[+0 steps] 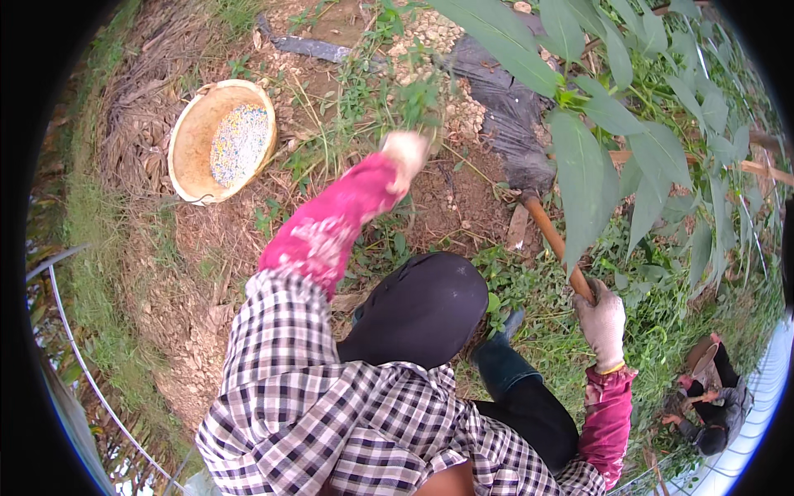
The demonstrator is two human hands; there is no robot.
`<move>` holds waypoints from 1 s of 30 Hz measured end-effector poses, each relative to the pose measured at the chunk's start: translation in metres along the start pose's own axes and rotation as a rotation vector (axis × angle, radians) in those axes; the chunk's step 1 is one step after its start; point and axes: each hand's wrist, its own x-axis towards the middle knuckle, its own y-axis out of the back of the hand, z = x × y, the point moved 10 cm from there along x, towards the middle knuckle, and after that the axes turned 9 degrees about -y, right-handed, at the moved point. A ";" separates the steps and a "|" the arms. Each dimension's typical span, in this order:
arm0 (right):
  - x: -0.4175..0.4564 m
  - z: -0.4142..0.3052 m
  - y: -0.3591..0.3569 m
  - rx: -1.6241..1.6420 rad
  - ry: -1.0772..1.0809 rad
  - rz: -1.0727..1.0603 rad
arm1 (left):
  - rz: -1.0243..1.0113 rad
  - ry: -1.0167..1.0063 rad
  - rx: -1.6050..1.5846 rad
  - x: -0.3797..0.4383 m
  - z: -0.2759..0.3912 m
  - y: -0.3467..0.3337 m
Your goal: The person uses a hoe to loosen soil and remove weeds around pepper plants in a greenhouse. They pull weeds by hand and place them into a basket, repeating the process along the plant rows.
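My right hand [602,325], in a pale work glove, grips the wooden handle [558,242] of a hand tool. The handle slants up and left to the edge of the black plastic mulch film [505,111]. A flat, narrow piece [517,228] lies by the handle's far end; I cannot tell whether it is the tool's blade. My left hand [407,155], gloved and motion-blurred, is over green weeds [415,102] and bare soil [443,198]. Whether its fingers hold anything is unclear. Left of it stands a yellowish bucket [180,149] containing white, yellow and blue granules [240,146].
Broad-leaved plants [589,149] overhang the upper right, near the tool handle. My bent knee [434,304] and rubber boot [505,363] are below the worked soil. Another person [722,403] crouches at lower right with a container [702,356]. Dry leaves [133,124] cover ground left of the bucket.
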 end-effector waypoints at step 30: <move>-0.017 -0.220 0.089 0.747 0.249 -0.028 | 0.489 0.725 -0.551 -0.056 -0.157 0.006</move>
